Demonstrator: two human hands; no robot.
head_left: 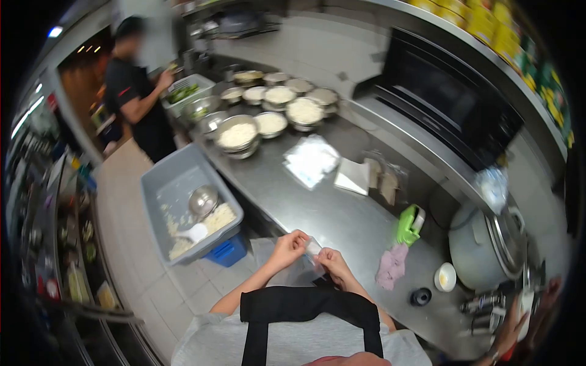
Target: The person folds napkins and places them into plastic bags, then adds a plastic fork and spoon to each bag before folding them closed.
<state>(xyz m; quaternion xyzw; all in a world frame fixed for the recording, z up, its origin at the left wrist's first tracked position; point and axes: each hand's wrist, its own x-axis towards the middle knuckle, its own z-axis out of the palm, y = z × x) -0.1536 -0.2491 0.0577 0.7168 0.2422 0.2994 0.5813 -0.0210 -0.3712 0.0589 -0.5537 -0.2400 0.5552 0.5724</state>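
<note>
Both of my hands are close together in front of my body at the edge of the steel counter (pixel 305 204). A clear plastic bag (pixel 298 272) hangs between and below them. My left hand (pixel 290 246) is closed in a pinch on the bag's upper edge. On its other side my right hand (pixel 332 263) also pinches the bag, fingers bent. Part of the bag is hidden by my forearms and the black apron strap. To the left, a grey tub (pixel 152 201) holds cooked white rice (pixel 218 218), a metal bowl (pixel 203 200) and a white scoop (pixel 194 233).
Metal bowls of rice (pixel 237 134) crowd the counter's far end. A stack of plastic bags (pixel 311 160), a pink cloth (pixel 391 266), a green container (pixel 409 224) and a large pot (pixel 479 247) stand nearer. One person (pixel 137 91) works far left; another person's hand (pixel 513 329) is at right.
</note>
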